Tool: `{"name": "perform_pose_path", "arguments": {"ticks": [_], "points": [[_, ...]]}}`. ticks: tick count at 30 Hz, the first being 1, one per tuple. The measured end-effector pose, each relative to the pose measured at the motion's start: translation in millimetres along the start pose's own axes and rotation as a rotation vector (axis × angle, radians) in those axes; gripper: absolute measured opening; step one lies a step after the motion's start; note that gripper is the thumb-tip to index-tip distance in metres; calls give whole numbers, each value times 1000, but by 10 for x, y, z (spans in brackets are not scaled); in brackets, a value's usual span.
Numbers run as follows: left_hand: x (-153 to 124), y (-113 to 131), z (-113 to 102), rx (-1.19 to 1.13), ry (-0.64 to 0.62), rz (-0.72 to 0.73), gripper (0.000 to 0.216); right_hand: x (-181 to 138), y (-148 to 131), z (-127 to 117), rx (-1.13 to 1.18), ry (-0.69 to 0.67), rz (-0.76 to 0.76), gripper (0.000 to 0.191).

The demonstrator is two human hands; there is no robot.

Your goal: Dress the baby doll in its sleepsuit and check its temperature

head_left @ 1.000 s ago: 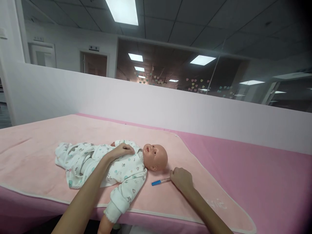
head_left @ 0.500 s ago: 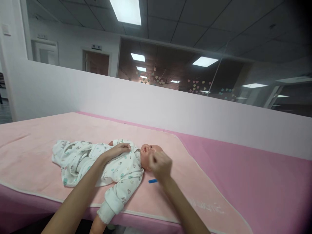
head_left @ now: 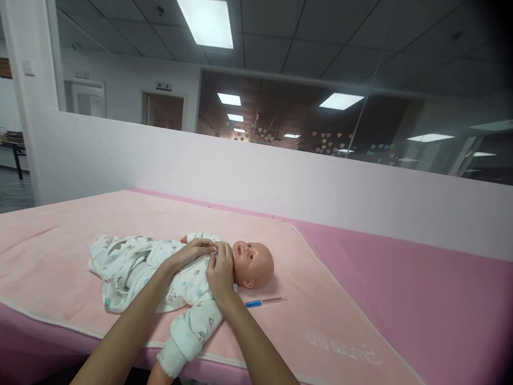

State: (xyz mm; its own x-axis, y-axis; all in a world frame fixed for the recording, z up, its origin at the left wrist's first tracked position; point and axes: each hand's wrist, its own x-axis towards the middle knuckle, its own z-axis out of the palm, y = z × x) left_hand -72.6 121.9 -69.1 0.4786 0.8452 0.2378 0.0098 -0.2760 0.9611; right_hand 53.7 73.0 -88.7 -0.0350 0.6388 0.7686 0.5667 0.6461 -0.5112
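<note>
A baby doll (head_left: 252, 262) in a white printed sleepsuit (head_left: 160, 267) lies on its back on a light pink blanket (head_left: 72, 235), head to the right. My left hand (head_left: 192, 250) rests on the doll's chest with its fingertips at the collar. My right hand (head_left: 220, 271) is beside it at the neck of the suit, fingers pinching the cloth near the collar. A thin thermometer with a blue end (head_left: 264, 302) lies loose on the blanket just right of my right forearm, below the doll's head.
The blanket covers a pink padded table (head_left: 420, 299) that runs on to the right. A low white partition wall (head_left: 280, 176) stands behind it. The doll's near sleeve (head_left: 188, 331) hangs over the table's front edge.
My right hand let go of the thermometer, swung left over the doll's face and came down at the collar beside my left hand. The thermometer stayed on the blanket.
</note>
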Motion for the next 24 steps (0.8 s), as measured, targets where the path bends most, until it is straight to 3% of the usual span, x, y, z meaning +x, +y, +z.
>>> {"name": "perform_pose_path", "arguments": {"ticks": [5,24], "points": [[-14,6,2,22,71,-30,28,2,-10,27,15,27,40,21],[-57,32,8,-53,126,-13,19,-17,-50,-12,39,51,64,17]]}}
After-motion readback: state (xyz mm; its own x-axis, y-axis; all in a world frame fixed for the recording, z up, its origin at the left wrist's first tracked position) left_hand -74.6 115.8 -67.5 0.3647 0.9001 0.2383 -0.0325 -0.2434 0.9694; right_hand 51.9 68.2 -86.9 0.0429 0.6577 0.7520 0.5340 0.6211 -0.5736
